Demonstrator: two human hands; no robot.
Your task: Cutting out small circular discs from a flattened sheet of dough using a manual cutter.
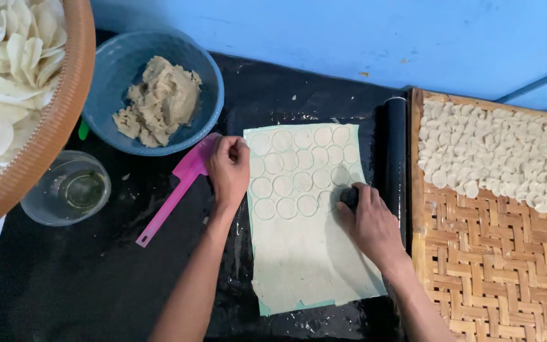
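Here the right hand (371,221) comes in from five o'clock with its forearm slanting up across the mat, fingers clenched around a small dark round cutter (349,196) that presses on the right edge of the rolled dough sheet (305,253). The left hand (229,168) reaches up from six o'clock, forearm nearly straight, its fingers curled down onto the sheet's upper left edge and holding nothing. The sheet lies at the centre of the black mat (96,278); its upper half is marked with rows of cut circles, its lower half is plain. Just left of the left hand lies a pink spatula (175,190). At eleven o'clock a blue bowl (115,63) holds a lump of beige dough (159,101). At nine o'clock sits a clear glass bowl (64,190) with a little liquid. At ten o'clock a woven basket (64,107) is filled with pale thin chips. At three o'clock a woven bamboo tray (489,266) carries many small dough rounds (501,152), and a black roller (395,164) lies along its left edge.
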